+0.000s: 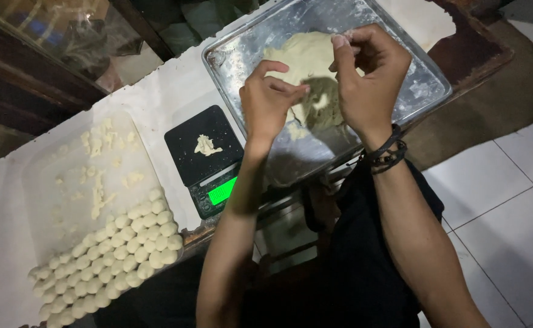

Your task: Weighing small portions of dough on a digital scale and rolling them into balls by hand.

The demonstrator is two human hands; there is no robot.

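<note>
Both hands hovering over the pale dough mass (306,61) lying in a square floured metal tray (424,85) on the desk. Left hand (269,100) and right hand (370,73) pinching fingertips together; whether they are gripping dough, cannot tell. Small dough scrap (206,146) sitting on black digital scale (187,136) beside the tray.

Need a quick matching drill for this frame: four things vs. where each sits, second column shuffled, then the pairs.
1. dough mass
2. small dough scrap
3. dough balls
4. cord bracelet

A. packed in rows at the near end of the clear tray
B. on the right wrist
C. in the metal tray
D. on the black scale

Pairs: 1-C, 2-D, 3-A, 4-B
</note>
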